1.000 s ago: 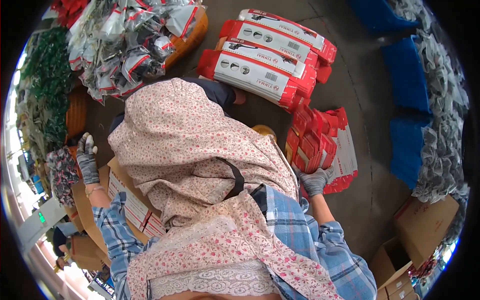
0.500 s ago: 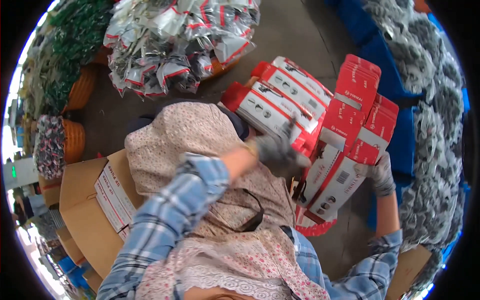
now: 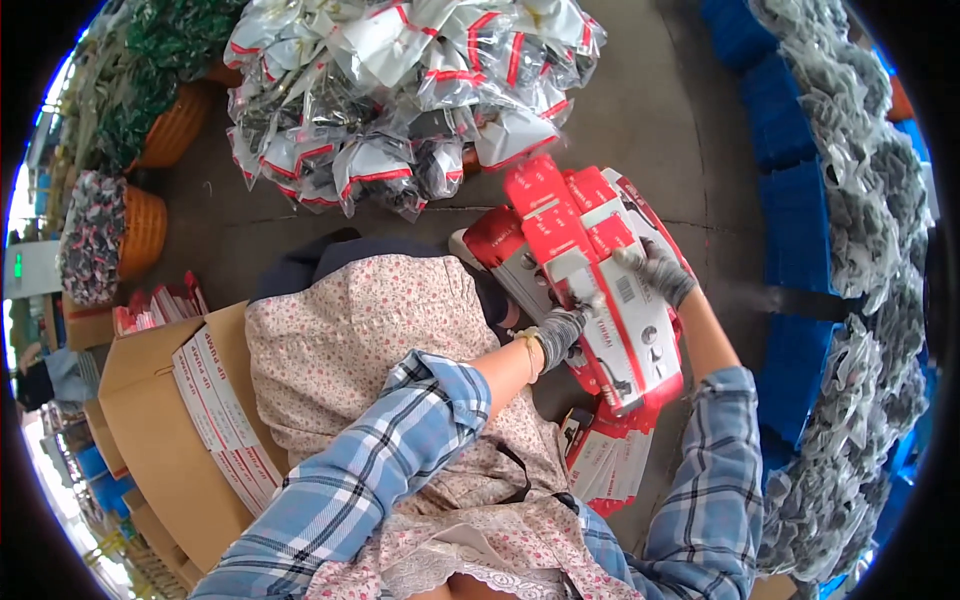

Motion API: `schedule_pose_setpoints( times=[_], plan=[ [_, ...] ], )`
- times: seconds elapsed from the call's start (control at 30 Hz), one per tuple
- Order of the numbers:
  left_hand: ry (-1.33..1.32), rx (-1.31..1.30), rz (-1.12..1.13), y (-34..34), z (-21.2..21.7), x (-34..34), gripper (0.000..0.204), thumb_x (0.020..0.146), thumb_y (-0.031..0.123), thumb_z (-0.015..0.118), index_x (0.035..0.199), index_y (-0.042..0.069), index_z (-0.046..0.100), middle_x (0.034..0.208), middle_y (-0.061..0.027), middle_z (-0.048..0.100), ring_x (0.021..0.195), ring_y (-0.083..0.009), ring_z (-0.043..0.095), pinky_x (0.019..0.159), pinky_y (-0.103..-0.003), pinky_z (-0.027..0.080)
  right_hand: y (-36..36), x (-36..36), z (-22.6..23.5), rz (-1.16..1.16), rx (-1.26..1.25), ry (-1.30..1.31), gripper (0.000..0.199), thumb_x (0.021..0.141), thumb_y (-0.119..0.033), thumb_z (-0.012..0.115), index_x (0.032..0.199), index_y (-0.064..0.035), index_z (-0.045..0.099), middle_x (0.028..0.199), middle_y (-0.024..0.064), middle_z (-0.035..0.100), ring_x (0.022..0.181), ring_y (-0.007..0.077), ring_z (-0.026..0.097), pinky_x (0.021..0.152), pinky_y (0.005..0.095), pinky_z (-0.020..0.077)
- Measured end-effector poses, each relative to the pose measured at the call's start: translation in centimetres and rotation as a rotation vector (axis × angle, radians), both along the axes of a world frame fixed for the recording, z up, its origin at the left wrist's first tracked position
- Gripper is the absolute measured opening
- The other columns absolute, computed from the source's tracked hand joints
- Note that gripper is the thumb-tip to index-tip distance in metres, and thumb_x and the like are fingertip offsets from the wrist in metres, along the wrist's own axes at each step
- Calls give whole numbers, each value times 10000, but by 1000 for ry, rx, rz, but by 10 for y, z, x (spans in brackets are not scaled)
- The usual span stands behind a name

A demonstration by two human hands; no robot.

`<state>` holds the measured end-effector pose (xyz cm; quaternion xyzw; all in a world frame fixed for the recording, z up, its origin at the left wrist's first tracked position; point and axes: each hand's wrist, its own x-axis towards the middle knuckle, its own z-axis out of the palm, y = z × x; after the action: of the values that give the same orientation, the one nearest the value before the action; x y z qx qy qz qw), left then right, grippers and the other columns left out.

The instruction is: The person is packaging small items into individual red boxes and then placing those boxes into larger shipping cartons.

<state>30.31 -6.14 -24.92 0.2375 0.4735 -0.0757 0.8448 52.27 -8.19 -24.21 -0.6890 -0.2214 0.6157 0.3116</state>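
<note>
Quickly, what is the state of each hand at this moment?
Left hand: closed, holding the red-and-white cardboard at its left edge.
Right hand: closed, holding its right edge.

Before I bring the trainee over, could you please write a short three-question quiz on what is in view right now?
1. True or false: the left hand and the right hand are both touching the red-and-white cartons.
2. What colour are the bins along the right?
a) green
b) blue
c) yellow
3. Fill the gap: the brown cardboard box is toward the picture's ____ edge.

Key: 1. true; 2. b; 3. left
</note>
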Motion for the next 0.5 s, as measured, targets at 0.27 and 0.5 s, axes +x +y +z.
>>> schedule_pose_setpoints(
  times=[0.27, 0.5],
  plan=[
    [305, 147, 129, 10, -20, 5, 823, 776, 596, 648, 1377, 127, 337, 1206, -125, 563, 1026, -293, 575, 731, -454, 522, -94, -15, -25, -225, 214, -410, 593, 878, -356, 646, 1302, 7, 445, 1113, 138, 593, 1022, 204, 574, 896, 321, 469],
    [193, 332, 134, 8, -34, 1, 783, 780, 570, 662, 1381, 191, 333, 1239, -84, 548, 1092, -277, 535, 780, -502, 481, -234, -94, -16, -1043, -28, 202, 576, 852, -391, 661, 1258, -25, 480, 1108, 141, 610, 992, 242, 603, 826, 350, 507]
  ],
)
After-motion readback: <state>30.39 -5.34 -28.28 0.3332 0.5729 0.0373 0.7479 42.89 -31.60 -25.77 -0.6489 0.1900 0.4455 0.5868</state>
